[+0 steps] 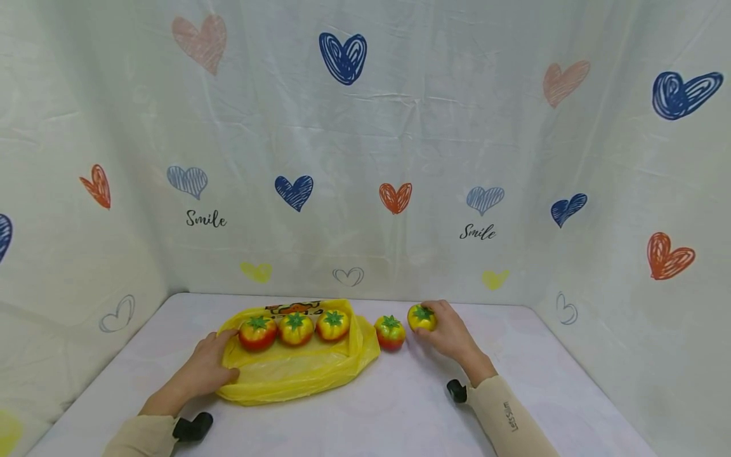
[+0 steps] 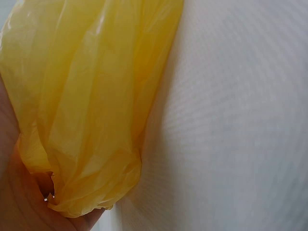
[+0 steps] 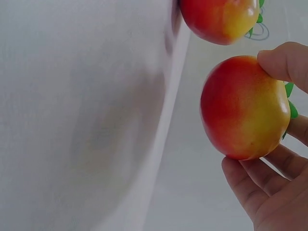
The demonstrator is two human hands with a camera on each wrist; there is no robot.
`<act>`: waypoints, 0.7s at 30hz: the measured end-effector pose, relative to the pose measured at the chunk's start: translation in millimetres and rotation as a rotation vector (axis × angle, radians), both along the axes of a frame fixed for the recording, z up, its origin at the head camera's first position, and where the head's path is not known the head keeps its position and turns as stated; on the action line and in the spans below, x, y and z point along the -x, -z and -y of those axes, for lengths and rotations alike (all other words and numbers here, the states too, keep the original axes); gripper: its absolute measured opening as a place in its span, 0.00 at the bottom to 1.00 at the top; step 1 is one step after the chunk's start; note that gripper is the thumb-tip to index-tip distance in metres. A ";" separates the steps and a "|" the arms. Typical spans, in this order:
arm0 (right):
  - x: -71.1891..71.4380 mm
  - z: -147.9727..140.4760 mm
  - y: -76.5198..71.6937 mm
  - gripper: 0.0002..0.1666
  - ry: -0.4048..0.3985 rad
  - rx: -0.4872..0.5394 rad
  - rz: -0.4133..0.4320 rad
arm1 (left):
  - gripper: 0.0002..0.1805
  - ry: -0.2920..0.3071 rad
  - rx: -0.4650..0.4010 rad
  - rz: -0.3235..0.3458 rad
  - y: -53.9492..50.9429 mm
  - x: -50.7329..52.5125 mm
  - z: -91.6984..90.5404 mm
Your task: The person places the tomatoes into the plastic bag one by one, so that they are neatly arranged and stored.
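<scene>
My left hand [image 1: 207, 367] grips the left edge of a yellow plastic bag [image 1: 285, 379], which lies spread with its mouth open. The left wrist view shows the bag's crumpled plastic [image 2: 96, 106] between thumb and fingers. Three red-and-yellow tomatoes with green leafy tops, including a left one [image 1: 257, 334], sit in a row in the bag. With thumb and fingertips, my right hand [image 1: 451, 333] holds another tomato [image 3: 244, 108] by its sides, off the table in the right wrist view. One more tomato [image 1: 391, 334] stands between the bag and this hand.
Everything is on a white-covered table [image 1: 394, 406]. A pale curtain [image 1: 422, 139] printed with hearts and the word Smile rises behind the table and along both sides. Black bands [image 1: 193, 427] sit at both wrists.
</scene>
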State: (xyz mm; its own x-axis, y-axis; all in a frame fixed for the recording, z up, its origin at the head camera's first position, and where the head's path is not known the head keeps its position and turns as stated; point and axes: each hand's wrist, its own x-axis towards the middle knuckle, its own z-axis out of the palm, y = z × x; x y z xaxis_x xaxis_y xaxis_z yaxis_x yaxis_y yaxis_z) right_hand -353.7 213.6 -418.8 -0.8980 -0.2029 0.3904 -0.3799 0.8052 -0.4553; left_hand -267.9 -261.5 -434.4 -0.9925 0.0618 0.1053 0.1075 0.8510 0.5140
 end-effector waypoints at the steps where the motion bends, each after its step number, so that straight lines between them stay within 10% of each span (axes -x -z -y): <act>1: -0.2 0.2 0.0 0.33 -0.001 -0.001 -0.003 | 0.43 0.000 0.000 0.000 0.1 0.0 0.0; 21: -14.3 15.2 -11.8 0.31 -0.089 0.017 -0.086 | 0.43 0.001 0.005 0.003 -1.1 -0.8 -0.2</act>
State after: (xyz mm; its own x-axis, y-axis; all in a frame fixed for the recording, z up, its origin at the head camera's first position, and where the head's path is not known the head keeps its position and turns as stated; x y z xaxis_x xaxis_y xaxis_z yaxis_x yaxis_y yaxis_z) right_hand -339.4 198.4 -407.0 -0.8398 -0.2734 0.4690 -0.4878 0.7591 -0.4311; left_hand -267.1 -261.3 -433.4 -0.9928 0.0630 0.1023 0.1067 0.8534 0.5103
